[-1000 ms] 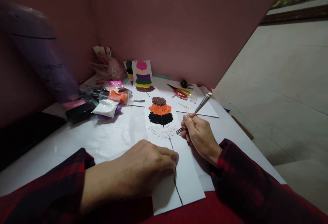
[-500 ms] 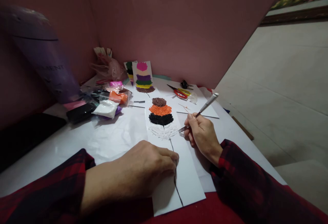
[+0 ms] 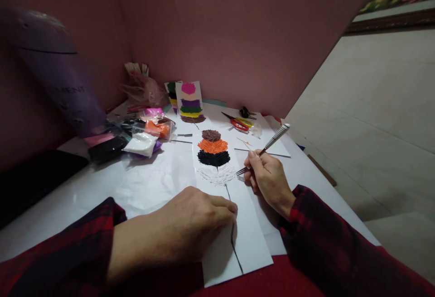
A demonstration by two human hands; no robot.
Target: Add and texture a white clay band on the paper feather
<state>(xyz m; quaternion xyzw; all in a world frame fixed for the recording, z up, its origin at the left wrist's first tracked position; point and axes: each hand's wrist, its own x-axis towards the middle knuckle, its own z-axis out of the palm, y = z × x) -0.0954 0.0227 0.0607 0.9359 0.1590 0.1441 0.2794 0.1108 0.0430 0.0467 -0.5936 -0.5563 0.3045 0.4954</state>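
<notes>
On the white card (image 3: 249, 242) is a feather-like shape of textured clay bands: brown (image 3: 211, 135), orange (image 3: 213, 145), black (image 3: 214, 157) and white (image 3: 215, 174), above a thin black stem line. My left hand (image 3: 200, 217) presses the card down beside the stem, its fingers bent and held together; the thumb is hidden. In my right hand (image 3: 267, 172) a fork (image 3: 274, 138) is pinched near its neck, the ridged handle pointing up and away. The fork's tines reach the right edge of the white band.
Bags of coloured clay (image 3: 141, 143) lie at the left near a large purple package (image 3: 57, 75). Two finished-looking feather cards (image 3: 190, 102) stand at the back. Red-handled scissors (image 3: 239, 124) rest behind my right hand. Dark strips lie on the white sheet (image 3: 156, 188).
Almost nothing differs. Both hands keep their places, and the fork's tines have shifted very slightly left at the white band's edge.
</notes>
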